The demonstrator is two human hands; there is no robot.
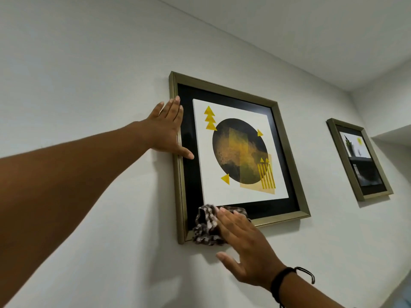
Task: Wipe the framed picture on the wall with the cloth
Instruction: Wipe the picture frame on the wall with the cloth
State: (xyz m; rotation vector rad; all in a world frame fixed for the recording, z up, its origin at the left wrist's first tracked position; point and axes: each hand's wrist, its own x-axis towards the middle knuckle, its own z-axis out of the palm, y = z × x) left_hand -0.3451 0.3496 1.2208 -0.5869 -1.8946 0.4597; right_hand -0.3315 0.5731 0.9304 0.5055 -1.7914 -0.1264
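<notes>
A framed picture with a dull gold frame, black mat and a print of a dark circle with yellow triangles hangs on the white wall. My left hand lies flat with fingers spread against the frame's left edge, thumb on the black mat. My right hand presses a crumpled black-and-white patterned cloth against the frame's lower left corner; the palm covers part of the cloth. A black cord bracelet sits on the right wrist.
A second, smaller gold-framed picture hangs further right on the same wall. The white ceiling runs above, and a wall recess or ledge shows at the far right.
</notes>
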